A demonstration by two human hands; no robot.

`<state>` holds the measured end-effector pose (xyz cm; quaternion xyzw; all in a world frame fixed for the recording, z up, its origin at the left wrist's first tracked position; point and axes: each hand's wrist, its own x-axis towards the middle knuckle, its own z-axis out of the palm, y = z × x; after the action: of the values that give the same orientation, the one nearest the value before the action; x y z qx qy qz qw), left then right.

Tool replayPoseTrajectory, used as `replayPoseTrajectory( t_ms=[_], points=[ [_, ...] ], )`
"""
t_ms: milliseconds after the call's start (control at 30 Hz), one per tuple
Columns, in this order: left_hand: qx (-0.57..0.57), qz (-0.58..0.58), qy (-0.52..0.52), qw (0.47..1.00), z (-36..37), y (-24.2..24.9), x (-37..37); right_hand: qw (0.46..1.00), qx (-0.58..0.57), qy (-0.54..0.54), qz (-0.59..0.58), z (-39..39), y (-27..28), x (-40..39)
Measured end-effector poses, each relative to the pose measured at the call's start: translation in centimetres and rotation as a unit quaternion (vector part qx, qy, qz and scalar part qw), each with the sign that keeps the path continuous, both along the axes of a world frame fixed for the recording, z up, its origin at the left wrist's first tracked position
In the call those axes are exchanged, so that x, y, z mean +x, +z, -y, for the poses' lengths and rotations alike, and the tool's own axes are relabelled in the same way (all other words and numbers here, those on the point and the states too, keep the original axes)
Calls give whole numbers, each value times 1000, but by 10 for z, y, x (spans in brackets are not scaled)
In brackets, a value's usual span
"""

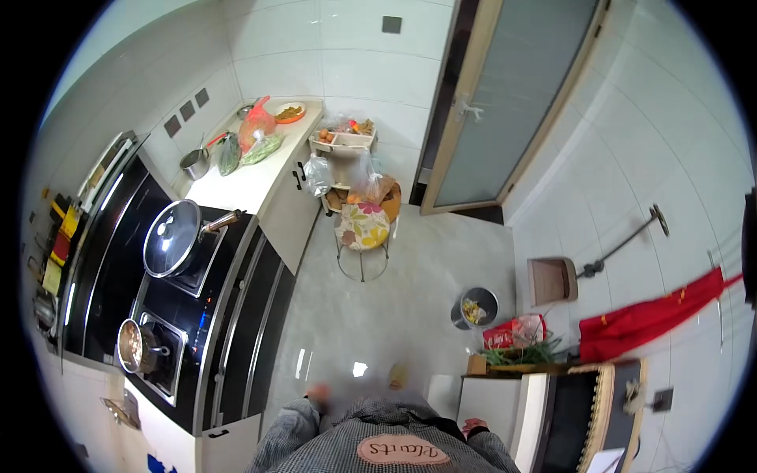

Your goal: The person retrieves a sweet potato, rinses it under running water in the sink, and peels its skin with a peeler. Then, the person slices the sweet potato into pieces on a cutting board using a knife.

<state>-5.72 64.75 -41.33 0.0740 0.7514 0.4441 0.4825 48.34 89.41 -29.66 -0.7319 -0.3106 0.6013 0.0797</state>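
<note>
My left hand (318,392) is low in the view beside the grey sleeve, smeared by motion, so its fingers cannot be read. Over on the other side, my right hand (475,426) hangs by the white cabinet (490,406); it looks small, with fingers loosely apart and nothing visible in them. Between them is my checked apron (378,426) with a pink patch. To the left, a lidded frying pan (173,239) stands on the rear burner of the stove (177,296). A small pot (136,347) with food and a ladle-like utensil sits on the front burner.
Bagged vegetables (260,148), a saucepan (194,164) and a plate (290,113) are on the counter. A floral stool (363,226) stands before a loaded rack (344,140). A bin (475,307) with scraps and green stalks (522,353) lie right. The door (512,102) stands ajar.
</note>
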Motion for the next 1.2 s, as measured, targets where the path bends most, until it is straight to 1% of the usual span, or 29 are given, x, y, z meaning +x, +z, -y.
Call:
replayPoseTrajectory(
  t_ms=[33, 67, 100, 133, 167, 200, 233, 267, 333, 400, 433, 467, 500, 567, 633, 667, 733, 767, 800, 867, 900, 967, 1000, 1067, 1100, 1167, 1200],
  points=[
    [0, -6, 12, 1000, -21, 0, 11, 985, 3, 3, -173, -31, -21, 17],
    [-58, -180, -64, 980, -45, -5, 38, 985, -1, 13, -172, -61, -29, 9],
    [-119, -343, -140, 921, -59, -8, 57, 994, -20, 1, -110, -92, -30, -1],
    [-124, -340, -132, 923, -67, -3, 58, 998, -38, -11, -47, -121, -29, -14],
    [-88, -336, -82, 934, -76, 1, 56, 998, 21, 57, -31, -144, -27, -26],
    [-47, -246, -81, 965, -84, 41, 37, 989, 81, 125, -16, -168, -17, -46],
    [-16, -152, -74, 986, -91, 83, 17, 985, 77, 152, 7, -194, -12, -80],
    [-14, -76, 58, 995, -95, 86, 20, 981, 73, 178, 34, -218, 2, -107],
    [8, -72, 113, 991, -75, 52, 10, 960, 89, 260, -52, -266, -40, -135],
    [-52, -43, 143, 987, -59, 25, 16, 948, 104, 296, -60, -299, -24, -194],
    [-130, -114, 6, 985, -56, 20, 17, 931, 112, 344, -43, -313, -10, -225],
    [-183, -101, -42, 977, -55, 21, 16, 914, 134, 374, -88, -324, -21, -252],
    [-223, -60, -59, 971, -60, 22, 16, 906, 127, 394, -87, -332, -13, -278],
    [-264, -1, -61, 963, -83, 25, 11, 895, 127, 420, -79, -354, 2, -333],
    [-269, 27, -47, 962, -115, 26, 6, 873, 60, 478, -74, -387, 26, -365],
    [-266, 32, -33, 963, -126, 28, 0, 870, 60, 484, -69, -403, 32, -380],
    [-248, 27, -2, 968, -153, 25, -16, 844, -24, 520, -131, -445, 17, -412],
    [-236, 16, 22, 971, -163, 23, -25, 821, 55, 561, -91, -462, -10, -425],
    [-222, 5, 47, 974, -172, 18, -33, 817, 50, 567, -89, -474, -2, -440],
    [-198, -24, 97, 975, -185, 10, -48, 866, 80, 487, -80, -495, 28, -489],
    [-188, -40, 121, 974, -190, 8, -54, 861, 78, 495, -83, -504, 39, -514],
    [-180, -69, 165, 967, -199, 6, -63, 847, 42, 528, -40, -525, 55, -563],
    [-101, -78, 284, 950, -204, 16, -54, 843, 41, 535, -41, -536, 56, -587],
    [-118, -75, 310, 941, -212, 34, -30, 814, 88, 571, -55, -556, 50, -633],
    [-131, -72, 327, 933, -220, 42, -16, 816, 95, 563, -84, -574, 29, -654],
    [-161, -67, 365, 915, -236, 60, 18, 807, 113, 566, -121, -591, 28, -716],
    [-186, -29, 405, 895, -254, 68, 40, 793, 136, 569, -169, -605, 11, -744]
  ],
)
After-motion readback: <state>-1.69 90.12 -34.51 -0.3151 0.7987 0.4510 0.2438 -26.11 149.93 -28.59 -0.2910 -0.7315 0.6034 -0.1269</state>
